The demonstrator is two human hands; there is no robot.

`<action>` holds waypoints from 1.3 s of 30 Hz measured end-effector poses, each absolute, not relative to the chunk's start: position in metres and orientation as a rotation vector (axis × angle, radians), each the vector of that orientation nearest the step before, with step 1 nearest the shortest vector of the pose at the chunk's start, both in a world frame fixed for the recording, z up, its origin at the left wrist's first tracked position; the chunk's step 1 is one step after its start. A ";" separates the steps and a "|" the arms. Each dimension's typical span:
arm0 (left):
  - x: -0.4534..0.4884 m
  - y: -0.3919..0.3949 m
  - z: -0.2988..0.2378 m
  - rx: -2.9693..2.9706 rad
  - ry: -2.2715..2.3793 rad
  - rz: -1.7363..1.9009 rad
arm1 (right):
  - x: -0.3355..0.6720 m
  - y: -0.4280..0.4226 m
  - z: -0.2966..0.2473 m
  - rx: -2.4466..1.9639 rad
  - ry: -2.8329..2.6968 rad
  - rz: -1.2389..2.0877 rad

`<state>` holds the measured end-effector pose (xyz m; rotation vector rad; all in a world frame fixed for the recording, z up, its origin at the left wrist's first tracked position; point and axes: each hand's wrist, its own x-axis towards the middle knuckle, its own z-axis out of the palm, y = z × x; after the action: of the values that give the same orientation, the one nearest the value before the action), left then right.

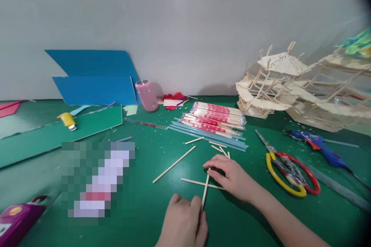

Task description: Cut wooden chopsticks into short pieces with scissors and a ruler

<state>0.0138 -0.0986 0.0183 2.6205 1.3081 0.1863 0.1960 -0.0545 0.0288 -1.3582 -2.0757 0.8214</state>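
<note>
My left hand (183, 222) is low in the middle, fingers curled and pinching the near end of a thin wooden stick (205, 190) that points away from me. My right hand (230, 175) rests on the green mat, its fingertips pressing the far end of that stick where it crosses a second stick (193, 181) lying sideways. A longer loose stick (174, 164) lies to the left, and short stick pieces (218, 148) are scattered just beyond my right hand.
Packs of wrapped chopsticks (216, 119) lie on blue strips beyond the hands. Yellow-and-red scissors (285, 170), a blue glue gun (317, 146) and a metal ruler (339, 187) are at right. Stick-built model houses (290, 85) stand at back right; a pink bottle (147, 95) and blue card (92, 77) at back left.
</note>
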 end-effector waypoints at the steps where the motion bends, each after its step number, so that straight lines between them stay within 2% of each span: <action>1: 0.016 -0.098 0.017 2.632 1.314 0.184 | 0.196 -0.055 0.028 -1.372 -2.100 0.790; 7: 0.025 -0.095 0.013 2.641 1.288 0.251 | 0.198 -0.055 0.027 -1.418 -2.168 0.690; 17: 0.028 -0.091 0.014 2.649 1.225 0.295 | 0.202 -0.054 0.028 -1.434 -2.096 0.767; 24: 0.002 -0.057 0.026 2.678 1.210 0.323 | 0.227 -0.082 0.041 -1.597 -1.946 0.781; 39: -0.008 -0.044 0.021 2.602 1.012 0.421 | 0.231 -0.098 0.023 -1.654 -2.101 0.749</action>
<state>-0.0075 -0.0436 0.0209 2.6022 1.0121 0.4215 0.2312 -0.0977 0.0232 -1.6537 -2.1012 0.7494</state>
